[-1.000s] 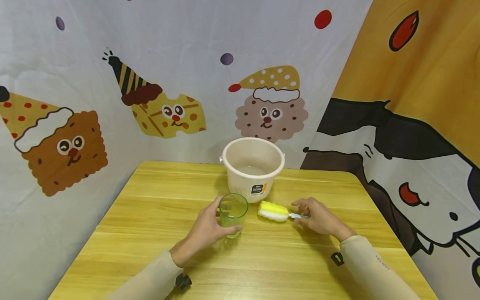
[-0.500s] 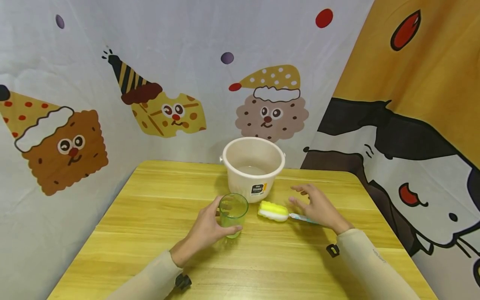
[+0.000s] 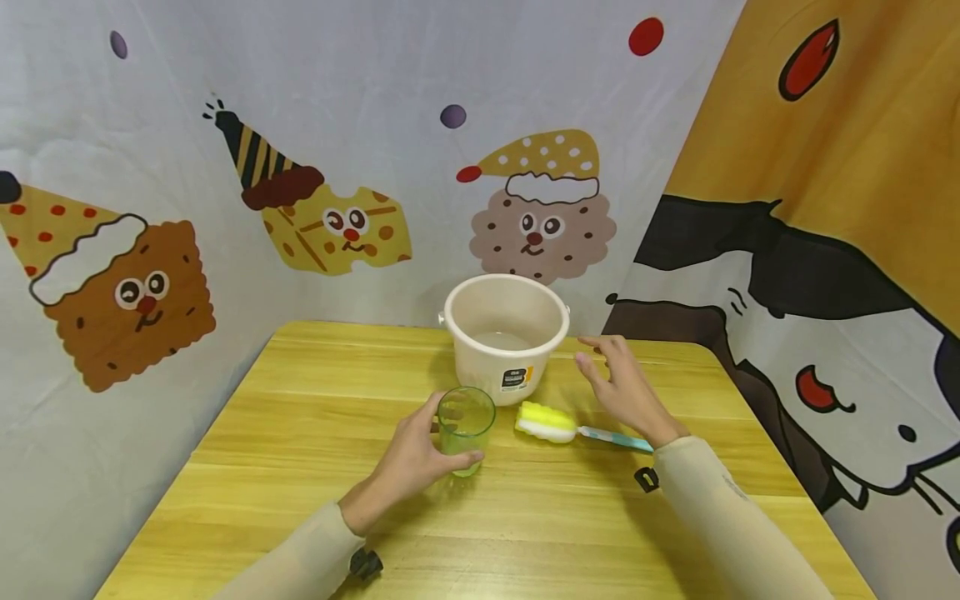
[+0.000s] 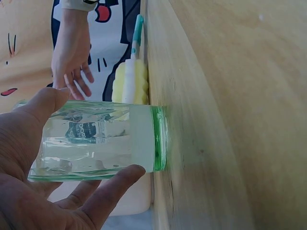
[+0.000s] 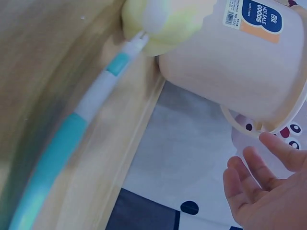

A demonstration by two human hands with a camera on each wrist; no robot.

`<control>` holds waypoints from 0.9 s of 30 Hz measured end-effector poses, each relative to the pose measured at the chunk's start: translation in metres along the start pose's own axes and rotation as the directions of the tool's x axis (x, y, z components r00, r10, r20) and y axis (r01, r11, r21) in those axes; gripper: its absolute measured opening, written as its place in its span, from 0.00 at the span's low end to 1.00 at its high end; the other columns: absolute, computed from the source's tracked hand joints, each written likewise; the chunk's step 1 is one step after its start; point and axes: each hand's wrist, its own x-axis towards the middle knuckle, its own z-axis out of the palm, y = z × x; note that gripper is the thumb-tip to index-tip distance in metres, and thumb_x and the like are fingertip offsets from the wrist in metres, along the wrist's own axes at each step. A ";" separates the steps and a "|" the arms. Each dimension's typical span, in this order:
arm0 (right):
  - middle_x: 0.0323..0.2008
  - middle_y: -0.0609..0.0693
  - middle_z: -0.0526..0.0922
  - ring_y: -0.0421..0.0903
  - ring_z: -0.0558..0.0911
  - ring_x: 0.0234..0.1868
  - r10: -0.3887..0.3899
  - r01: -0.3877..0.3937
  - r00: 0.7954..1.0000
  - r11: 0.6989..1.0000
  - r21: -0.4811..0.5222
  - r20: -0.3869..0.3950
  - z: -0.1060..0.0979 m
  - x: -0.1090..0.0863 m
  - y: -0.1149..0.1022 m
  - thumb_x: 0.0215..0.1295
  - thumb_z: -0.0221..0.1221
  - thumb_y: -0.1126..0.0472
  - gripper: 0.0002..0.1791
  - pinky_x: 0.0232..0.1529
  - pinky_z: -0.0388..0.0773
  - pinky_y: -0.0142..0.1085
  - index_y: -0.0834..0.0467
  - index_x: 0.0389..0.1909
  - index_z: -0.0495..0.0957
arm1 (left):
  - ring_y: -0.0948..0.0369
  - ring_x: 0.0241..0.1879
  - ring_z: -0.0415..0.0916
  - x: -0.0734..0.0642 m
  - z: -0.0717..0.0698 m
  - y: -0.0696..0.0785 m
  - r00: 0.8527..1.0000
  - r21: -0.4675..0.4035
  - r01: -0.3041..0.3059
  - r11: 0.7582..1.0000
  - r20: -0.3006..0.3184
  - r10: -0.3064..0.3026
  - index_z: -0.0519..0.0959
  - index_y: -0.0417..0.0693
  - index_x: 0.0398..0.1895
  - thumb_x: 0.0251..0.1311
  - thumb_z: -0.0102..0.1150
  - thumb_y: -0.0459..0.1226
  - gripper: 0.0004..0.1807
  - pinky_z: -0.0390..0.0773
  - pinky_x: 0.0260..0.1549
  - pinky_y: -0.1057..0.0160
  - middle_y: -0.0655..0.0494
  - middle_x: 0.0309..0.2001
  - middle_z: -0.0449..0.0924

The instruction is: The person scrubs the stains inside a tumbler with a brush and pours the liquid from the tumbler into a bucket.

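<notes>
A green-tinted drinking glass (image 3: pixel 467 429) stands upright on the table, and my left hand (image 3: pixel 412 454) grips its side between thumb and fingers. The left wrist view shows the glass (image 4: pixel 100 139) base right at the tabletop. My right hand (image 3: pixel 626 387) is empty, raised near the right side of a cream bucket (image 3: pixel 498 367), fingers and thumb spread apart. Below that hand lies a sponge brush (image 3: pixel 546 422), its yellow-and-white head by the bucket's base and its blue-and-white handle (image 5: pixel 72 127) pointing right. In the right wrist view the fingertips (image 5: pixel 271 139) appear close to the bucket's rim.
The wooden table (image 3: pixel 300 417) backs onto a cloth curtain (image 3: pixel 360 83) printed with cartoon snacks. On the right hangs an orange curtain (image 3: pixel 885 150) with a cartoon animal. The bucket stands near the table's far edge, its side bearing a label (image 3: pixel 515 379).
My right hand has let go of the brush handle and moved up and away toward the bucket's right side, uncovering the handle. The left hand and the glass have stayed put.
</notes>
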 end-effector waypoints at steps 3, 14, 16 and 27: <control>0.78 0.67 0.73 0.69 0.74 0.79 0.001 -0.001 1.000 1.000 0.000 -0.013 0.000 0.006 -0.003 0.96 0.51 0.40 0.33 0.72 0.79 0.70 0.58 0.86 0.73 | 0.46 0.67 0.89 0.000 0.000 -0.001 1.000 0.001 0.000 1.000 0.000 0.000 0.76 0.52 0.82 0.54 0.96 0.45 0.53 0.93 0.64 0.40 0.47 0.68 0.91; 0.83 0.68 0.69 0.69 0.71 0.81 -0.040 0.040 0.997 0.999 0.004 -0.072 0.000 0.026 -0.014 0.96 0.51 0.41 0.36 0.79 0.72 0.78 0.59 0.89 0.67 | 0.47 0.68 0.89 0.001 -0.001 -0.004 0.999 0.006 -0.029 1.000 0.021 0.029 0.74 0.50 0.83 0.56 0.95 0.45 0.53 0.93 0.66 0.41 0.47 0.69 0.90; 0.85 0.68 0.68 0.70 0.69 0.84 -0.046 0.046 0.996 0.999 -0.003 -0.075 0.000 0.030 -0.016 0.96 0.50 0.40 0.37 0.82 0.69 0.79 0.59 0.90 0.66 | 0.47 0.68 0.89 0.001 -0.002 -0.004 0.999 0.007 -0.038 0.999 0.022 0.037 0.74 0.49 0.84 0.56 0.95 0.45 0.53 0.93 0.67 0.41 0.47 0.69 0.90; 0.94 0.61 0.58 0.70 0.58 0.94 -0.056 0.055 0.998 0.998 -0.026 -0.038 0.003 0.051 -0.026 0.95 0.46 0.34 0.40 0.90 0.56 0.79 0.50 0.95 0.59 | 0.49 0.69 0.89 0.000 -0.002 -0.005 1.000 0.000 -0.012 1.000 0.025 0.012 0.74 0.52 0.84 0.55 0.95 0.44 0.54 0.92 0.68 0.42 0.50 0.69 0.90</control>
